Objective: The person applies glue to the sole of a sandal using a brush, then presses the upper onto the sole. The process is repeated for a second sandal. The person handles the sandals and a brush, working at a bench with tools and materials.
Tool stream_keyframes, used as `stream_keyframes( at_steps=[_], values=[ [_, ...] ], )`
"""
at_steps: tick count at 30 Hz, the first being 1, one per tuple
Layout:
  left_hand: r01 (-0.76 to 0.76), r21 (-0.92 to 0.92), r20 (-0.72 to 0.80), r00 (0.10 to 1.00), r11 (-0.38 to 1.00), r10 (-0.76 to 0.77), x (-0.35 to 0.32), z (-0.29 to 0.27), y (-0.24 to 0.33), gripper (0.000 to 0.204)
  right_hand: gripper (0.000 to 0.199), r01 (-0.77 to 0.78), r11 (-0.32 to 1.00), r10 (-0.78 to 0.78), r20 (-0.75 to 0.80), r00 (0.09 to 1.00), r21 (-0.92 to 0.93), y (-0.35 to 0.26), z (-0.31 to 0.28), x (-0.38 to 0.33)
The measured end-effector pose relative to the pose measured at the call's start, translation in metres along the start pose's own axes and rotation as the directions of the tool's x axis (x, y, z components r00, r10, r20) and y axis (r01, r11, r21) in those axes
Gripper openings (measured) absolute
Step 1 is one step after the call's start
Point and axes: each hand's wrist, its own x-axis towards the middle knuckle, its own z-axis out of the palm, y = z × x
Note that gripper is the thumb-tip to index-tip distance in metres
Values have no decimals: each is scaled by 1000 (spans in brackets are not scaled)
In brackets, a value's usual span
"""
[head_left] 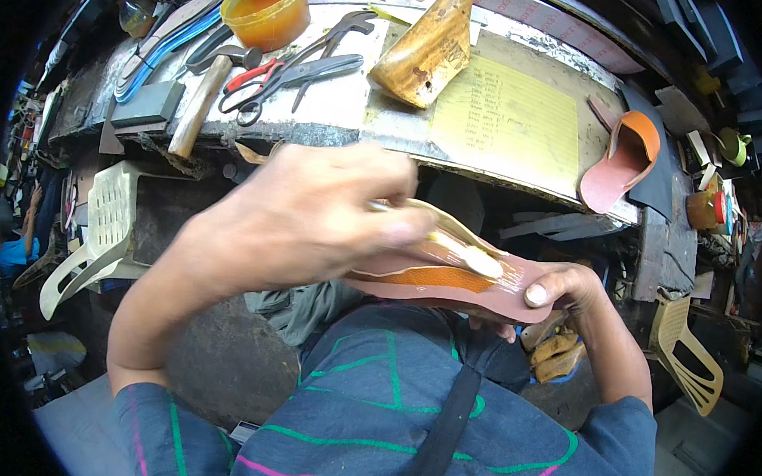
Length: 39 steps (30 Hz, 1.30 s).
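Note:
Across my lap lies a reddish-brown slipper piece point(528, 311) with an orange textured strip point(435, 277) along its side. My right hand point(572, 289) grips its right end, thumb on top and fingers underneath. My left hand point(313, 213), somewhat smeared by motion, is closed round a brush whose pale tip point(483, 262) touches the slipper's inner surface. A wet, glossy film shows around the tip. Most of the brush handle is hidden by my left fingers.
On the bench ahead are a tub of amber glue point(268, 17), scissors point(290, 82), pincers point(336, 33), a hammer point(203, 104), a wooden shoe last point(425, 51) and a yellow written sheet point(508, 115). An orange-strapped slipper point(622, 164) lies right. Plastic chairs point(111, 215) flank me.

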Motion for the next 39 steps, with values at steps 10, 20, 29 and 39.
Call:
stream_keyframes(
  at_steps=[10, 20, 29, 39],
  values=[
    [384, 6, 36, 923, 923, -384, -75, -47, -19, 40, 127, 35, 999, -36, -21, 999, -14, 15, -20, -15],
    [76, -975, 217, 533, -209, -817, -69, 76, 42, 78, 119, -10, 997, 14, 65, 998, -73, -19, 4, -15],
    [-285, -884, 267, 345, -371, -900, -63, 86, 71, 52, 135, 690, 710, -700, -242, 672, -139, -7, 14, 2],
    [-286, -833, 302, 482, -474, -822, -21, 99, 98, 59, 113, 904, 412, -794, -443, 416, 111, 16, 46, 89]
  ],
)
